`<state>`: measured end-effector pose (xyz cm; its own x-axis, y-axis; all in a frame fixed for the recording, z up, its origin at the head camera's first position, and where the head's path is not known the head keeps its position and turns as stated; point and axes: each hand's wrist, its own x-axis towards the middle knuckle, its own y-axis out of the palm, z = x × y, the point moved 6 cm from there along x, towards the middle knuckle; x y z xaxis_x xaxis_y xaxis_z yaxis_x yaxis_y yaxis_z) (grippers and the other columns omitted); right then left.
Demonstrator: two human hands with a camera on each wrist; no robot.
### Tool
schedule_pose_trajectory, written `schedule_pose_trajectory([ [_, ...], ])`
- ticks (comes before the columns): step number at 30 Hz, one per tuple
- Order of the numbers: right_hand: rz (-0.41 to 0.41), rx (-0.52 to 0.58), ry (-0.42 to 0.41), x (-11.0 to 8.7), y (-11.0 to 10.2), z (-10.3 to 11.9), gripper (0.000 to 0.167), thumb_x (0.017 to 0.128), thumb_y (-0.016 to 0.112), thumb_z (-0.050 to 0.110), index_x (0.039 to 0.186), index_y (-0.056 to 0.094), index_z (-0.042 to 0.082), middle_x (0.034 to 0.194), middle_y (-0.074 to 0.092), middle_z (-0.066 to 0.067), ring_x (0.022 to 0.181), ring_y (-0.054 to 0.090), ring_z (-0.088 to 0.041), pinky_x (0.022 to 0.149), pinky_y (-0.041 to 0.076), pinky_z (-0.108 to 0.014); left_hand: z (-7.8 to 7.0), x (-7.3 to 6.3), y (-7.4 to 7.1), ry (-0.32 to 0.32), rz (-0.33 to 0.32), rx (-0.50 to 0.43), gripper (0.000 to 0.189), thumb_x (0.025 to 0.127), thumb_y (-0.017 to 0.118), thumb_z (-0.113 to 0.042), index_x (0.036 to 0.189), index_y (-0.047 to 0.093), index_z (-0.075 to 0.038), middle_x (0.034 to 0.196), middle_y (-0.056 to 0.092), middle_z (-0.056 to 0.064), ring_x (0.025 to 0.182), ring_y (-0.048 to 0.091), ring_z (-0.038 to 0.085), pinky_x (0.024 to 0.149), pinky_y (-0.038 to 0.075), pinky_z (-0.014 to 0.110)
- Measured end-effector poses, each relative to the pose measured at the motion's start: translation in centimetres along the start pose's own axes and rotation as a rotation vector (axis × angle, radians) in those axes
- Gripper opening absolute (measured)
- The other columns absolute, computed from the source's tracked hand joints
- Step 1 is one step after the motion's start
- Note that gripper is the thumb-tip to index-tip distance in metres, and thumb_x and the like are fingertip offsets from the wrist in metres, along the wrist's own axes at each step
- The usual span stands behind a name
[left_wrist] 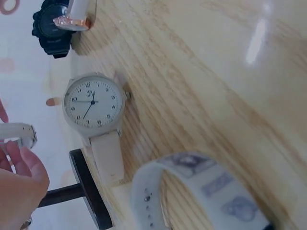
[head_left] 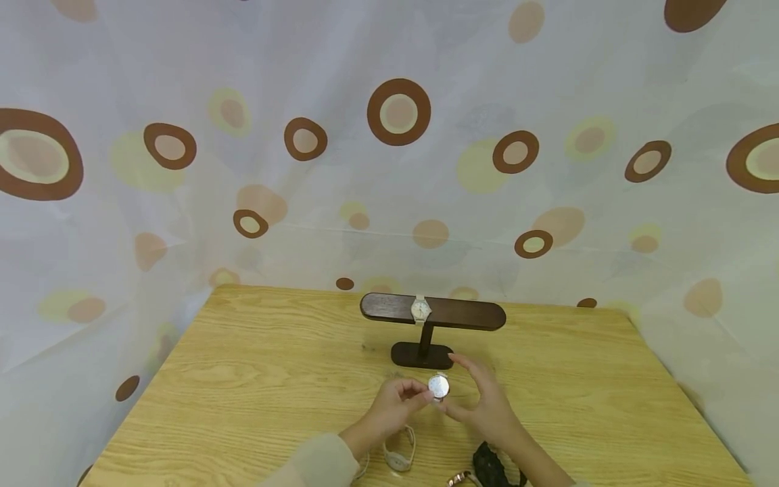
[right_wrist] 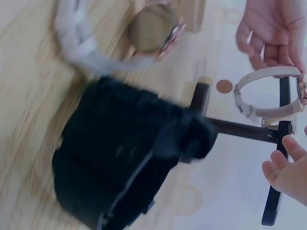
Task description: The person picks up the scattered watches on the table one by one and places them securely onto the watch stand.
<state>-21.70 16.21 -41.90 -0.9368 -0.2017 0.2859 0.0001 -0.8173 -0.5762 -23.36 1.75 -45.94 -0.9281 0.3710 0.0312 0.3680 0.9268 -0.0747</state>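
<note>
A round-faced watch [head_left: 439,386] with a pale strap is held up in front of the dark wooden watch stand [head_left: 465,313]. My left hand [head_left: 398,406] pinches it at one side between thumb and fingers. In the right wrist view, the strap [right_wrist: 261,75] of this watch forms a loop below the left hand [right_wrist: 276,28]. My right hand [head_left: 487,406] is spread on the watch's other side, thumb close to its lower edge and index finger raised. Another watch [head_left: 420,310] with a light dial sits round the middle of the stand's bar.
On the table [head_left: 255,379] near me lie a white-strapped watch [head_left: 398,461], a chunky black watch [head_left: 489,467] and a rose-gold watch [head_left: 458,479]. A white band with printed pictures [left_wrist: 206,182] lies nearby. A patterned curtain [head_left: 341,176] hangs behind the table.
</note>
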Motion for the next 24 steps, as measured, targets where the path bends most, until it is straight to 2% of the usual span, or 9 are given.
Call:
schedule_pose_trajectory([
  [3,0.027,-0.104,-0.075,-0.3,0.3,0.0,0.076,0.065,0.084,0.012,0.132,0.047,0.006,0.131,0.048,-0.019,0.12,0.042,-0.042,0.091,0.04,-0.065,0.1,-0.1,0.0,0.002,-0.044,-0.007,0.02,0.088,0.063,-0.011,0.091,0.064,0.009,0.094,0.066,0.021,0.077,0.055,0.005,0.065,0.046,0.015],
  [8,0.005,-0.179,-0.155,-0.7,0.7,0.1,0.068,0.064,0.083,0.006,0.125,0.052,0.004,0.124,0.055,-0.015,0.115,0.049,-0.037,0.089,0.046,-0.057,0.2,-0.3,0.3,0.013,-0.056,-0.048,0.021,0.086,0.064,-0.01,0.09,0.064,0.011,0.095,0.065,0.023,0.077,0.055,0.003,0.066,0.047,0.014],
  [19,-0.097,-0.25,-0.209,-0.9,0.6,0.8,0.054,0.064,0.082,0.004,0.113,0.059,0.004,0.113,0.061,-0.01,0.105,0.058,-0.03,0.084,0.052,-0.047,-0.1,-0.8,0.6,0.008,-0.048,-0.091,0.022,0.086,0.065,-0.009,0.092,0.064,0.012,0.096,0.065,0.024,0.078,0.055,0.002,0.067,0.047,0.015],
  [24,-0.124,-0.281,-0.249,-0.7,0.5,1.0,0.052,0.063,0.083,0.005,0.109,0.061,0.004,0.108,0.064,-0.008,0.101,0.06,-0.028,0.082,0.053,-0.044,-0.3,-0.8,0.5,0.019,-0.03,-0.069,0.022,0.087,0.064,-0.01,0.093,0.064,0.011,0.097,0.065,0.023,0.079,0.054,0.0,0.068,0.047,0.016],
])
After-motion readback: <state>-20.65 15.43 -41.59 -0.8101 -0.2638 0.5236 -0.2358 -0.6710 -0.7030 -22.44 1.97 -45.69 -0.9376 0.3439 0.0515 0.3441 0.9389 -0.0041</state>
